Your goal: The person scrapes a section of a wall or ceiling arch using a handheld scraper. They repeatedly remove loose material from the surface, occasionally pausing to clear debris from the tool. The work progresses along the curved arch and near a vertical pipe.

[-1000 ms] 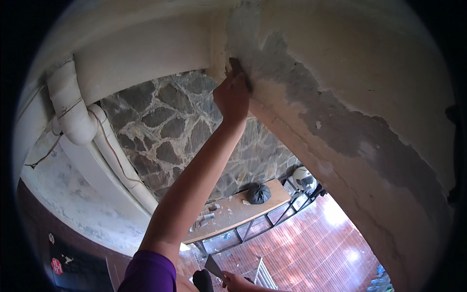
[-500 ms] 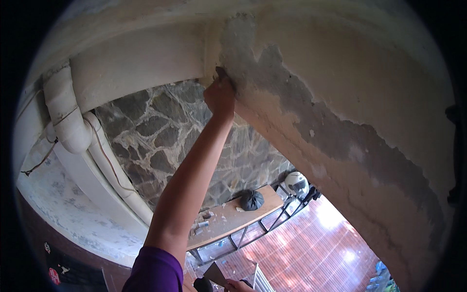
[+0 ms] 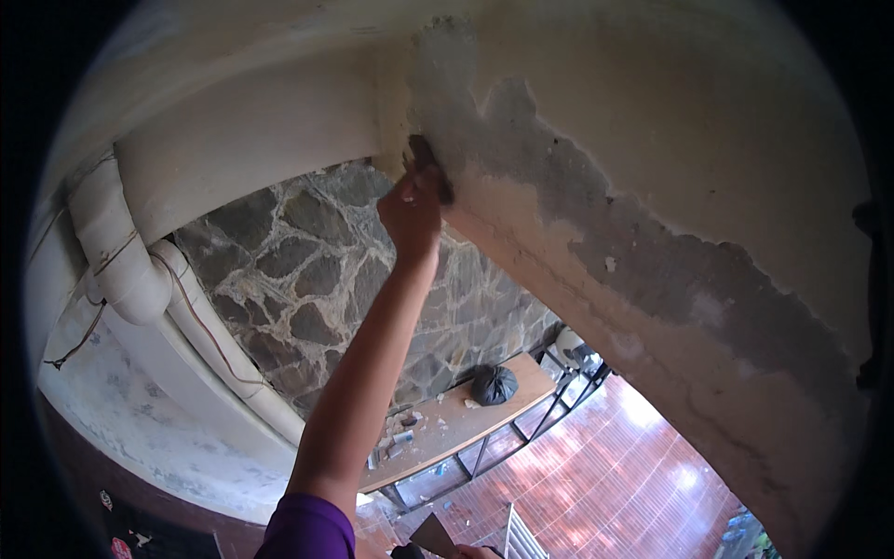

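My left hand [image 3: 410, 212] is raised on a long bare arm, its fingers closed around a dark flat piece [image 3: 431, 168]. That piece lies against the plastered beam [image 3: 521, 210], by its lower edge near the inner corner; its exact kind is hard to make out. A grey patch [image 3: 643, 252] of uneven filler or bared plaster runs along the beam beside it. Low at the bottom edge, part of my right hand [image 3: 477, 552] shows, holding a scraper with a broad flat blade [image 3: 432, 537]. Most of that hand is cut off.
Below stands a wooden bench top [image 3: 442, 438] on a dark metal frame, with debris and a black tied bag [image 3: 494, 384]. A white helmet [image 3: 573, 347] sits past its end. White pipes [image 3: 130, 252] run down at left beside a stone wall [image 3: 317, 252]. Red tiles [image 3: 596, 447] lie far below.
My left hand has shifted slightly down and left in the picture, and more of the dark flat piece shows. The view has tilted a little. The scraper stays low in my right hand.
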Tool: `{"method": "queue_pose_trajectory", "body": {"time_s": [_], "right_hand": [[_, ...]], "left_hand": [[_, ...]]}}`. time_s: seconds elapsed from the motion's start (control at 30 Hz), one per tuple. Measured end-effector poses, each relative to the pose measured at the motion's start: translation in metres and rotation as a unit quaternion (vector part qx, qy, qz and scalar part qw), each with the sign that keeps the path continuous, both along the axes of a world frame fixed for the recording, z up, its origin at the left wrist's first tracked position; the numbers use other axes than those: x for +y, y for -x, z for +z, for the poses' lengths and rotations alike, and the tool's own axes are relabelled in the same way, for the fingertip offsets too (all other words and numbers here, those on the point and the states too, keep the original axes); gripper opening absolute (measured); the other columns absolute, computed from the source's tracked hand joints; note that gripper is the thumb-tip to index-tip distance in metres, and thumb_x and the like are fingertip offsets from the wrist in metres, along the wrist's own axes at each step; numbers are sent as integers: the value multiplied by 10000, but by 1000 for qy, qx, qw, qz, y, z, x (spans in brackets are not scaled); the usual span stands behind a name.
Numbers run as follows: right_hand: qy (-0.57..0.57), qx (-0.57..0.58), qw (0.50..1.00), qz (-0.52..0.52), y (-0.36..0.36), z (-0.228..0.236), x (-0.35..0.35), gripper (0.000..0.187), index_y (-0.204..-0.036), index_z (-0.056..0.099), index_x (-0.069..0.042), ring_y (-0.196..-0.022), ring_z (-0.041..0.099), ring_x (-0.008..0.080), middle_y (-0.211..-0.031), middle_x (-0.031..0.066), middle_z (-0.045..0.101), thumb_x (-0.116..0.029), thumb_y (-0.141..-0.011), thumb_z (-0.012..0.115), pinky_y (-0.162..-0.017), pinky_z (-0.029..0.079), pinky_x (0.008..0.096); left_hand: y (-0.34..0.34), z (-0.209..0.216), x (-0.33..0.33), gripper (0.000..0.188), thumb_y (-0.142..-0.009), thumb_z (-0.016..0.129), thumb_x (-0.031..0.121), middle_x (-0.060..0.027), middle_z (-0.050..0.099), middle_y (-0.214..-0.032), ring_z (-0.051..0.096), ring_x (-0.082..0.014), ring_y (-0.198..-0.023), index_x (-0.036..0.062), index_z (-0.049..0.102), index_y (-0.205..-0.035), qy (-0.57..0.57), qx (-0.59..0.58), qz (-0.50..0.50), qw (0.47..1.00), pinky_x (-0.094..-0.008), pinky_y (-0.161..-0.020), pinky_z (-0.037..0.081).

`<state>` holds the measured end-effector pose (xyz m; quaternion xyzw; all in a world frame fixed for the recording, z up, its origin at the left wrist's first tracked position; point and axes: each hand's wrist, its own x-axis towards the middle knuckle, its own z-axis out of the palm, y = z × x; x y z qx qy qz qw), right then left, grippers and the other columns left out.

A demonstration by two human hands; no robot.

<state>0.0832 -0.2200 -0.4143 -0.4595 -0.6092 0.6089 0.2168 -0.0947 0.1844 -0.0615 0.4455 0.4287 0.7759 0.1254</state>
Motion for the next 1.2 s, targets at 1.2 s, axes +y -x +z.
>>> {"method": "queue_pose_trajectory", "body": {"time_s": [1.2], "right_hand": [[52, -29, 998, 7, -4, -2, 6, 301, -827, 619, -53, -497, 563, 173, -592, 74, 574, -266, -988, 478, -494, 484, 362]], "left_hand": [[-17, 16, -13, 352, -904, 580, 258, -147, 730, -898, 688, -221, -736, -7, 712, -1094, -93, -10, 11, 996, -328, -753, 530]]}}
